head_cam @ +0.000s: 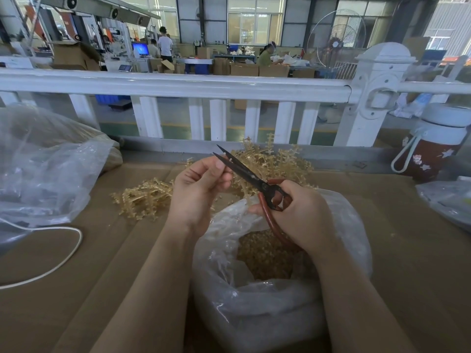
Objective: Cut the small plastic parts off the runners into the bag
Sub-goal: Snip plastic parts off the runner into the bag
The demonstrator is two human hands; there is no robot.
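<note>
While cardboard covers my tabletop [382, 250], a crumpled clear sack [43, 169] and a white cord [63, 250] lie at far left. Next comes a heap of amber runners [142, 197]. My left hand [198, 192] pinches something small I cannot make out at the blades. My right hand's grip curls round the red-handled scissors [252, 178], blades narrowly apart, above the bag [267, 301] of cut parts [265, 258]. Beyond, a white railing [178, 84] fronts the workshop; a flask [433, 149] stands right.

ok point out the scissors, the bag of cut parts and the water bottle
scissors [251, 176], head view, on the dark blades
bag [267, 309], head view, on its crumpled front wall
water bottle [433, 151], head view, on its red body
</note>
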